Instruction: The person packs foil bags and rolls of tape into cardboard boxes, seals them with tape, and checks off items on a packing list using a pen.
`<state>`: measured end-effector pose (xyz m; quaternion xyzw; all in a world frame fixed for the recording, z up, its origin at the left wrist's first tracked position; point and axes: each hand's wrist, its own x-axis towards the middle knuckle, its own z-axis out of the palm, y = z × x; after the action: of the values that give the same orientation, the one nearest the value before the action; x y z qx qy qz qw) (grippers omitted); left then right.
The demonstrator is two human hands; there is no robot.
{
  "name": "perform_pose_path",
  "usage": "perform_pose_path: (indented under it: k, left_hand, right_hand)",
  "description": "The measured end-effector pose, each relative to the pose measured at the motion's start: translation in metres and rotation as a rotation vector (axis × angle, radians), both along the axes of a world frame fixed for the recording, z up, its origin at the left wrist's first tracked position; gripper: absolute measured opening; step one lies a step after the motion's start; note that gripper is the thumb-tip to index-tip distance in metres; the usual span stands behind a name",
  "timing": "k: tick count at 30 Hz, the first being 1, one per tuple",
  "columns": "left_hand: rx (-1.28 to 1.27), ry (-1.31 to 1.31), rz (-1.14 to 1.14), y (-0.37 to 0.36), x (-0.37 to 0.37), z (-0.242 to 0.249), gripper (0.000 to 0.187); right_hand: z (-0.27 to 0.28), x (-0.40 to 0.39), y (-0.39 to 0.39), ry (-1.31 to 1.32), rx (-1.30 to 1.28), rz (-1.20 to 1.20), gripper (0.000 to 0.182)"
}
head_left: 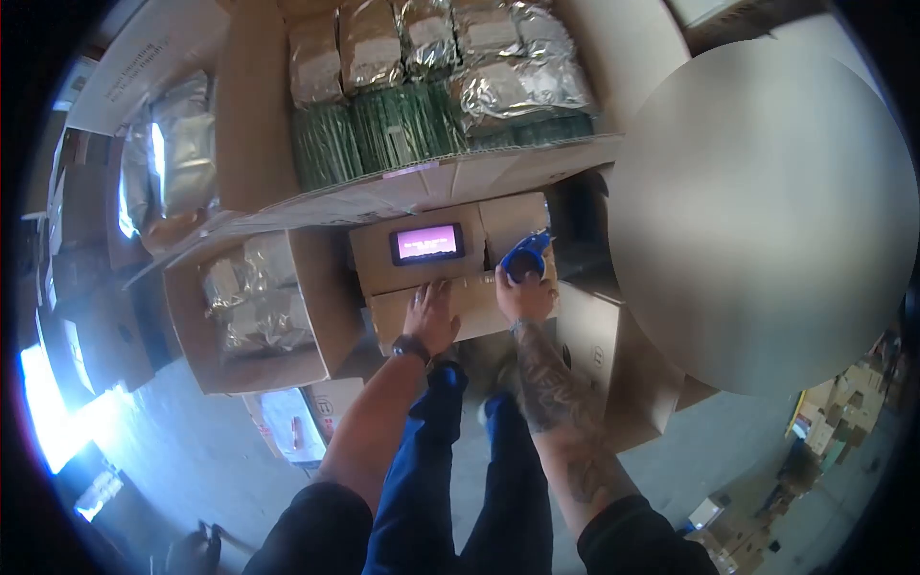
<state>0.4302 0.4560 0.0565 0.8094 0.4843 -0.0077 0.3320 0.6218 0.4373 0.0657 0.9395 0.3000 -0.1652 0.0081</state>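
Observation:
A closed cardboard box (380,266) stands in front of me, with a phone (427,243) lying on its top, screen lit pink and purple. My left hand (434,314) rests on the near flap of this box, fingers stretched out and holding nothing. In my right hand (526,295) is a blue tape dispenser (540,251), gripped over the right end of the box top. The dispenser's handle is mostly hidden by the fingers.
Behind stands a large open carton (537,171) with silver foil-wrapped packs (377,43) and green stacked packs (402,125). An open box (337,316) with clear-wrapped packs is at left. A clipboard (290,426) with a pen lies lower left. A blurred disc covers the right side.

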Motion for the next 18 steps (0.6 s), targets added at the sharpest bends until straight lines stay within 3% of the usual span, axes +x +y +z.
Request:
perform_pose_path:
  k: [3,9,13,18]
  left_hand:
    - [-0.027,0.13,0.044,-0.001,0.021,-0.032,0.077]
    - [-0.029,0.239,0.131,0.0,0.033,0.002,0.072]
    - [-0.123,0.152,0.153,-0.03,0.028,0.03,0.054]
    - [-0.336,0.07,0.166,-0.096,0.024,0.077,0.041]
  right_hand:
    - [-0.029,0.008,0.019,-0.162,-0.024,0.118,0.053]
    - [-0.019,0.047,0.021,-0.192,0.183,0.555,0.025]
    - [-0.008,0.089,0.04,-0.03,0.094,0.736,0.02]
    - [-0.041,0.117,0.032,0.037,0.175,0.841,0.024]
